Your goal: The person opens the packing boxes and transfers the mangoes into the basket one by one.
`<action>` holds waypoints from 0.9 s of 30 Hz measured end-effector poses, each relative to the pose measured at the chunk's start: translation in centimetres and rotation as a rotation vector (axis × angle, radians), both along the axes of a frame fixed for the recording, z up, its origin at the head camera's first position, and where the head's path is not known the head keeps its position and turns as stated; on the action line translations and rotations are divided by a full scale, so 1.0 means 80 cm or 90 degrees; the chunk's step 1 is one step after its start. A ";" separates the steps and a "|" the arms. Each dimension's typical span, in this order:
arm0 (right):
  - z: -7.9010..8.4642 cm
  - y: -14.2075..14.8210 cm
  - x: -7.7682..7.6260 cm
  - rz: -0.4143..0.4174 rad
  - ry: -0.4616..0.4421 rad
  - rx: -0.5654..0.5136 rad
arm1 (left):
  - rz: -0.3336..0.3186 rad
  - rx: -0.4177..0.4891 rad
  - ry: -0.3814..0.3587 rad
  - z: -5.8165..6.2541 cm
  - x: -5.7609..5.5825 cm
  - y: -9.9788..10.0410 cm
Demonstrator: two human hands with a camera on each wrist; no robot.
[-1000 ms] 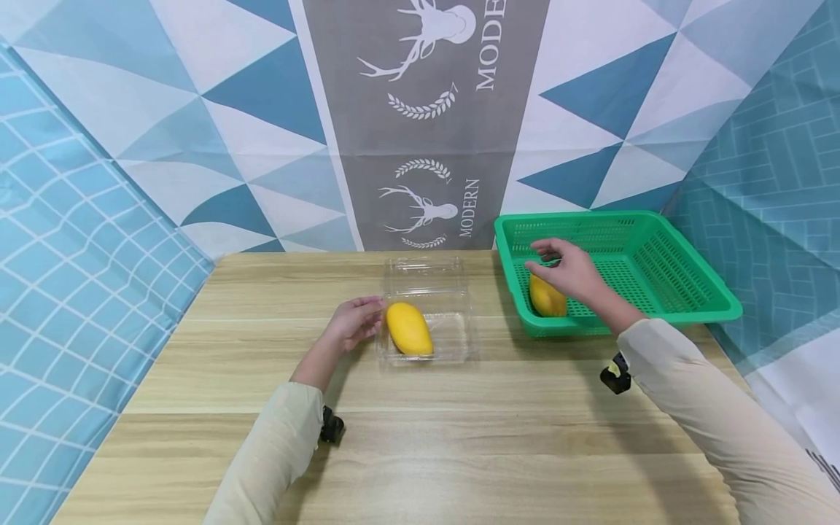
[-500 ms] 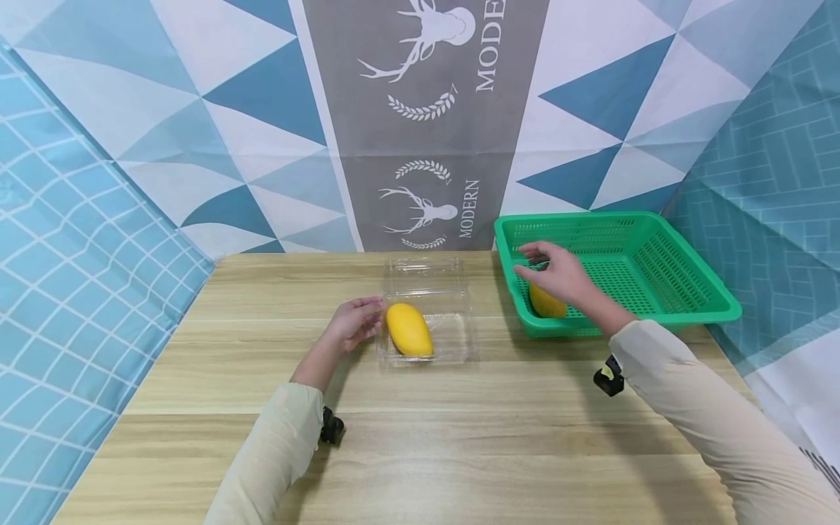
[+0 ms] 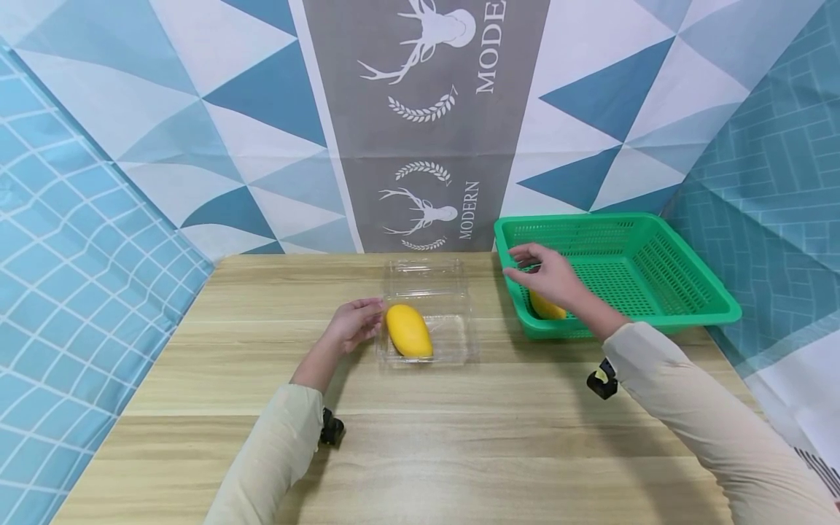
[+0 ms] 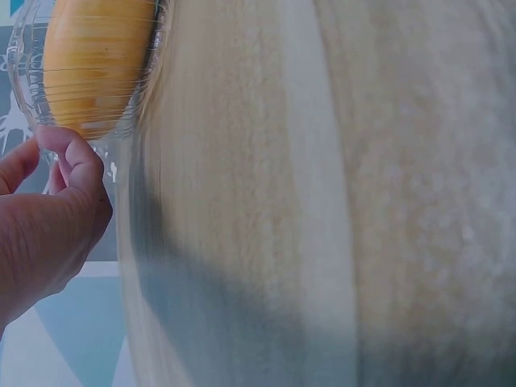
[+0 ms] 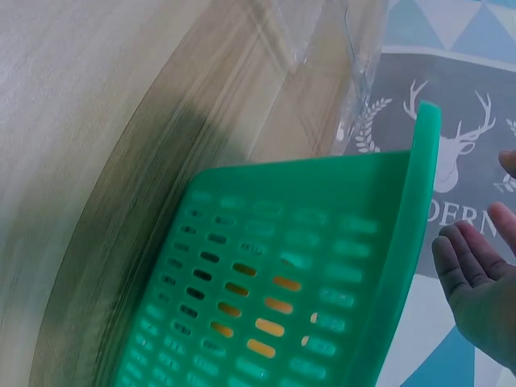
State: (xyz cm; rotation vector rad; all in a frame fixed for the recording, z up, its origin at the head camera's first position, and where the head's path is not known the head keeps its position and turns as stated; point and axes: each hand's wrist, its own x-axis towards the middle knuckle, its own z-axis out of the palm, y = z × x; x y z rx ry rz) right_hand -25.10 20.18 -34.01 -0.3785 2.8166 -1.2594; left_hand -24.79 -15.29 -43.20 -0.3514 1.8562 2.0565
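Observation:
A clear plastic clamshell box (image 3: 453, 339) stands with its lid raised at the back, and a yellow mango (image 3: 410, 330) lies in its left half. My left hand (image 3: 357, 323) is at the box's left edge, where thumb and index finger pinch the rim, as the left wrist view also shows. My right hand (image 3: 547, 275) hovers above the left side of a green basket (image 3: 663, 251), fingers loosely bent with nothing between them. Partly hidden beneath it, another mango (image 3: 546, 308) rests in the basket; the right wrist view shows its yellow through the basket's slots.
The wooden table (image 3: 420, 452) meets a patterned back wall (image 3: 433, 131) just behind the box and basket. Blue cloth panels flank both sides. A gap of bare wood separates the box from the basket.
My right hand has moved a little to the left over the basket's left rim, empty. The left hand, the box and both mangoes have stayed in place.

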 end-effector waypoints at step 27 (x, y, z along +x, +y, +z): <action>-0.006 -0.032 0.006 0.023 -0.020 -0.035 | -0.002 0.002 0.007 0.001 0.002 0.000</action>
